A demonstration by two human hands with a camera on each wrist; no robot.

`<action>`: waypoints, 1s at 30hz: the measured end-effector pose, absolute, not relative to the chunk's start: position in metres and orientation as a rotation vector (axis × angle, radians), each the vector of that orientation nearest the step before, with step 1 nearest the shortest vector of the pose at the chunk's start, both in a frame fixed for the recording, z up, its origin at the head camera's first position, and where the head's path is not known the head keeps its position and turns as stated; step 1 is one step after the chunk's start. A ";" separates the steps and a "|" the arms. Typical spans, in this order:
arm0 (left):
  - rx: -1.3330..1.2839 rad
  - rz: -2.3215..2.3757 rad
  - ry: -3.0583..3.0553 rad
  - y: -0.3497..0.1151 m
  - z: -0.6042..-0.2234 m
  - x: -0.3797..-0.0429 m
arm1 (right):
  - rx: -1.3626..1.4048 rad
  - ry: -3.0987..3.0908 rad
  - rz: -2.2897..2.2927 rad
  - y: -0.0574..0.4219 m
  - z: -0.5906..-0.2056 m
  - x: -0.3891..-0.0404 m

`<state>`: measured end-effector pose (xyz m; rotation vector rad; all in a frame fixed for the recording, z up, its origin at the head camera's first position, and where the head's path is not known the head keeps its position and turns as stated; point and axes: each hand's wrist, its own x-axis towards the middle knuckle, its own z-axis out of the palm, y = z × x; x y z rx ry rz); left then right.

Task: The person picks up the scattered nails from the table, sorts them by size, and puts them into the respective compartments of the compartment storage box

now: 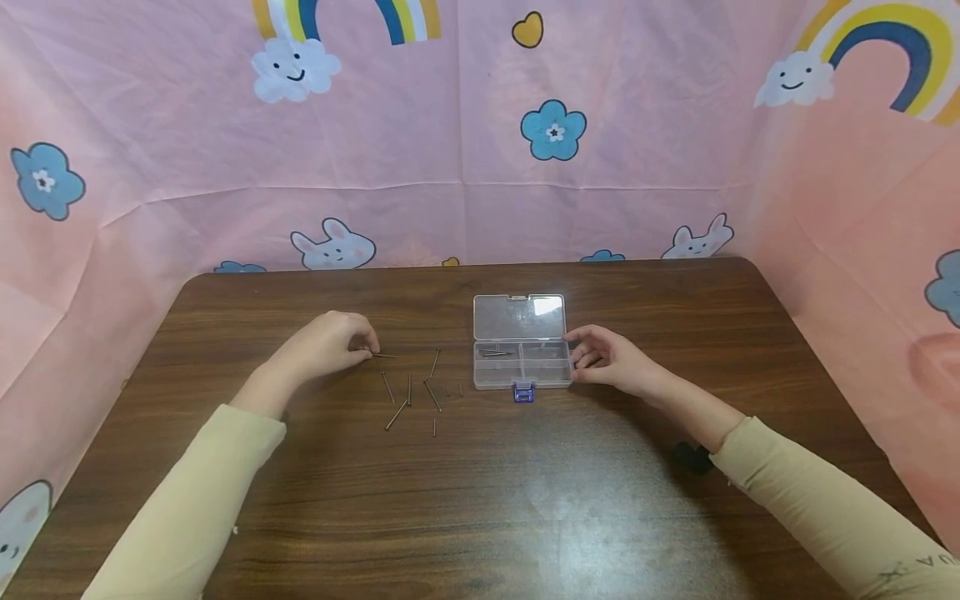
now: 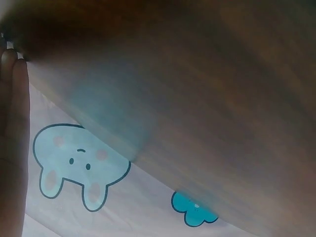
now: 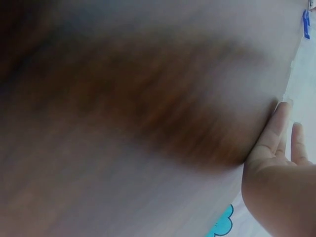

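Note:
Between thumb and fingertips my left hand (image 1: 330, 344) pinches a thin nail (image 1: 386, 356), low over the table on the left. Several loose nails (image 1: 409, 390) of different lengths lie between that hand and a clear plastic box (image 1: 487, 384). The box stands with its lid (image 1: 502, 318) folded back and its blue latch (image 1: 523, 392) facing me. A few nails (image 1: 497, 353) lie in its back left compartment. My right hand (image 1: 611, 360) rests at the box's right side, fingertips and thumb touching the wall. In the right wrist view its fingers (image 3: 271, 131) look extended along the box.
The dark wood table (image 1: 465, 517) has rounded far corners. A pink cloth (image 1: 420, 142) with rainbows, flowers and rabbits hangs behind it and at both sides. A small dark object (image 1: 692, 457) shows beside the right sleeve.

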<state>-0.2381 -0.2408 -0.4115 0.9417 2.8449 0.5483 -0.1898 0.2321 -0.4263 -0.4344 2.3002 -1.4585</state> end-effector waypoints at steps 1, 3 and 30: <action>0.937 0.545 2.846 -0.240 -0.411 -0.238 | -0.441 2.299 -1.462 0.232 -0.426 -0.190; 0.935 0.535 2.852 -0.240 -0.412 -0.238 | -0.454 2.295 -1.471 0.232 -0.426 -0.189; 1.000 0.568 2.967 -0.194 -0.403 -0.242 | -0.450 2.310 -1.452 0.231 -0.427 -0.190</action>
